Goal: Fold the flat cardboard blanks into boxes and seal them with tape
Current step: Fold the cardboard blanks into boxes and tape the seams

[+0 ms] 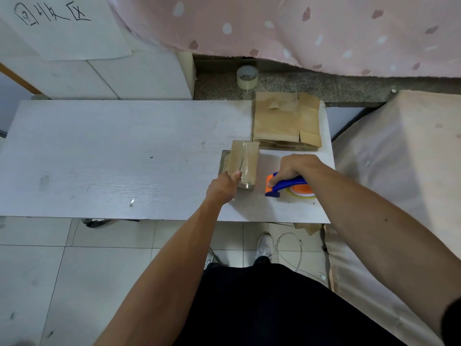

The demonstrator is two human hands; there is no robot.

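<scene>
Box (244, 163) of brown cardboard, already folded up, sits on the right part of the white table (112, 158), with a clear strip of tape running along its top and down the near end. Its left side lies over a flat scrap of cardboard (224, 161). The left hand (222, 189) holds the box at its near left corner: the thumb lies on top beside the tape, and the other fingers are hidden behind the hand. Just to the right, apart from the box, the right hand (294, 167) is closed round the blue handle of an orange and blue dispenser (282, 187) that rests on the table. Behind both, at the far right edge of the table, lies a stack of flat blanks (282, 121), close to the far end of the box. A roll (247, 77) of clear tape stands on the stone ledge beyond. A pink spotted cloth (299, 26) hangs above the ledge, and a sheet (67, 28) with handwriting is up at the left. Down on the tiled floor — white shoes (264, 245) and a thin cable (291, 250).
</scene>
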